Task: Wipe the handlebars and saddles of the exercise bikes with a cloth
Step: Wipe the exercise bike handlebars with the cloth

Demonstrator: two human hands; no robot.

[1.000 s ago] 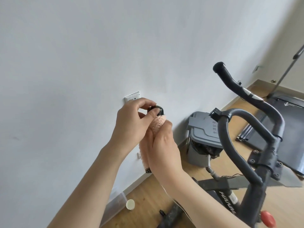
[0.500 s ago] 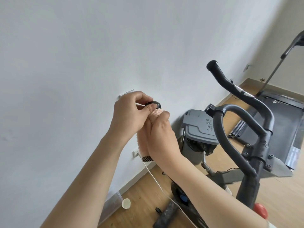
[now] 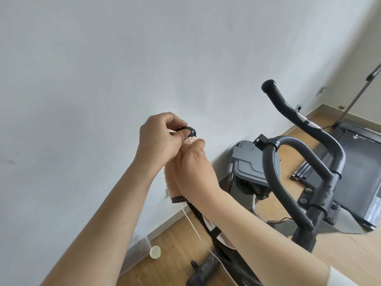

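little change is seen from half a second ago: both hands are kept at the tip of the left handlebar [image 3: 190,131], the black end cap is still pinched, and the cloth is still wrapped just under it. only the view has shifted a little, so that the treadmill handle is now cut off at the right edge.

the white wall [image 3: 103,69] is matte and smooth, and it fills most of the view. the floor [image 3: 177,240] is laid in light wood-look planks. the exercise bike [image 3: 307,203] is built of black round tubing; its right handlebar [image 3: 288,106] curves upward to a rounded foam-like end, and a grey band is seen midway along it. the looped bar below is bent in a smooth arc and clamped to the stem by a bolted plate. a treadmill [image 3: 354,162] with a dark, flat belt lies at the far right; a white arrow is printed on it, and the writing beside it is too small to be read. a grey plastic bin [image 3: 251,168] with a stepped lid stands against the wall.

the left hand [image 3: 160,141] is closed, with its fingers [image 3: 182,133] clamped on the glossy black cap. the right hand [image 3: 193,170] is closed around the bar over the pink, fluffy cloth [image 3: 190,141], which hangs down to a dark checked hem. a thin white cord [image 3: 193,228] runs down from the hands. a small pale paper cup [image 3: 155,252] lies on the floor by the skirting.
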